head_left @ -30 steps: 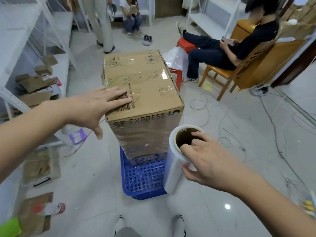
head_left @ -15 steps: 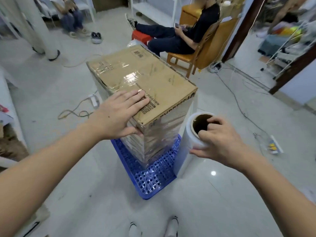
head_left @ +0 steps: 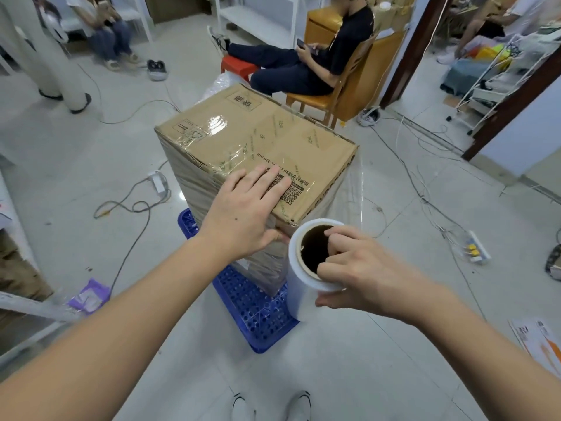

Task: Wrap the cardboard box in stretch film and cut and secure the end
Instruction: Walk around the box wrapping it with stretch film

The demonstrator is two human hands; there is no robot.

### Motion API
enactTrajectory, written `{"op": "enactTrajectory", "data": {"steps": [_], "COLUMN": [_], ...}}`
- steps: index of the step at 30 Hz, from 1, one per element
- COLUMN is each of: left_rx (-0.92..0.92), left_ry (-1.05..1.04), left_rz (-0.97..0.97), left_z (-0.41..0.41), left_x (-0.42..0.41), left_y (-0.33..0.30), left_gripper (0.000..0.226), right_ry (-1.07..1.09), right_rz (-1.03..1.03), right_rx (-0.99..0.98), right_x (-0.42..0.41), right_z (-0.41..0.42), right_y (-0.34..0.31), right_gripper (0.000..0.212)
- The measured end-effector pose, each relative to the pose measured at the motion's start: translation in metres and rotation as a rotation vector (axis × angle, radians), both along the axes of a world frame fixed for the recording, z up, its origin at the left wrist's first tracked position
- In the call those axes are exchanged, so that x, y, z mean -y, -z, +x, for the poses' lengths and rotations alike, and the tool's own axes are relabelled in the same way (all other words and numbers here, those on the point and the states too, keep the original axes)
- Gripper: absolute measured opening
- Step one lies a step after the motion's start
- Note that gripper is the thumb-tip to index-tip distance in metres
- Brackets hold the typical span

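- At centre of the head view, the cardboard box (head_left: 258, 147) stands tall on a blue perforated crate (head_left: 252, 311); its side faces carry glossy film layers, so I judge wrapping well under way.
- Left hand (head_left: 246, 211): flat, fingers straight and spread, pressing the box top at its near corner, thumb down the side. It grips nothing.
- Right hand (head_left: 364, 268): curled on the stretch film roll (head_left: 306, 284), fingertips hooked into the core, thumb against the outer wall. Roll upright, just beside the box's 5 o'clock corner.
- A clear film web (head_left: 352, 192) runs from the roll to the box's 3 o'clock face.
- Handling, my judgement: the box is stiff, probably top-heavy on the small crate, hence the steadying palm. Film is thin, clingy and tears at edges; the core is the right hold, letting the roll spin.
- Edges: the box's sharp corners could snag the web.
- Room: open floor from 5 to 7 o'clock. Cables (head_left: 127, 208) at 9 o'clock and a power strip (head_left: 476, 247) at 3 o'clock are trip hazards. A seated person's wooden chair (head_left: 340, 86) is near at 1 o'clock.
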State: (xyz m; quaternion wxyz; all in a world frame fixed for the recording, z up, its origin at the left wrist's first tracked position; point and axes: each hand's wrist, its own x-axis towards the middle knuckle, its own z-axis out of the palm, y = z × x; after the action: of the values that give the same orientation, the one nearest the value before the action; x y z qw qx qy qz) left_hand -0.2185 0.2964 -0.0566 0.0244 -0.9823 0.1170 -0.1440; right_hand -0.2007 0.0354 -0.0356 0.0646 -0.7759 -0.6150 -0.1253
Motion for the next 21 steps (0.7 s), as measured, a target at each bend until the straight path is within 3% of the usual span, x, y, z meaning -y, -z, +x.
{"op": "enactTrajectory", "data": {"steps": [4, 7, 10, 13, 17, 21], "left_rx": [-0.01, -0.018, -0.013, -0.011, -0.026, -0.024], "left_ry": [-0.016, -0.038, -0.051, -0.063, -0.076, -0.096], "left_rz": [0.005, 0.011, 0.015, 0.01, 0.004, -0.019], "left_z": [-0.001, 0.003, 0.004, 0.006, 0.007, 0.005], "left_x": [-0.001, 0.001, 0.008, 0.015, 0.015, 0.013], "left_y": [0.002, 0.0, 0.001, -0.001, -0.006, -0.006], "left_gripper": [0.099, 0.102, 0.102, 0.101, 0.107, 0.111], "right_ry": [0.022, 0.156, 0.391, 0.533, 0.443, 0.27], "right_rz": [-0.138, -0.214, -0.146, -0.001, -0.033, -0.16], "right_rx": [0.012, 0.051, 0.037, -0.029, -0.122, -0.084], "right_x": [-0.007, -0.006, -0.014, -0.027, -0.011, 0.01], "right_z": [-0.01, -0.019, -0.034, -0.036, -0.019, -0.005], "right_y": [-0.008, -0.005, -0.003, -0.003, -0.003, -0.019], "right_gripper": [0.042, 0.045, 0.035, 0.05, 0.049, 0.043]}}
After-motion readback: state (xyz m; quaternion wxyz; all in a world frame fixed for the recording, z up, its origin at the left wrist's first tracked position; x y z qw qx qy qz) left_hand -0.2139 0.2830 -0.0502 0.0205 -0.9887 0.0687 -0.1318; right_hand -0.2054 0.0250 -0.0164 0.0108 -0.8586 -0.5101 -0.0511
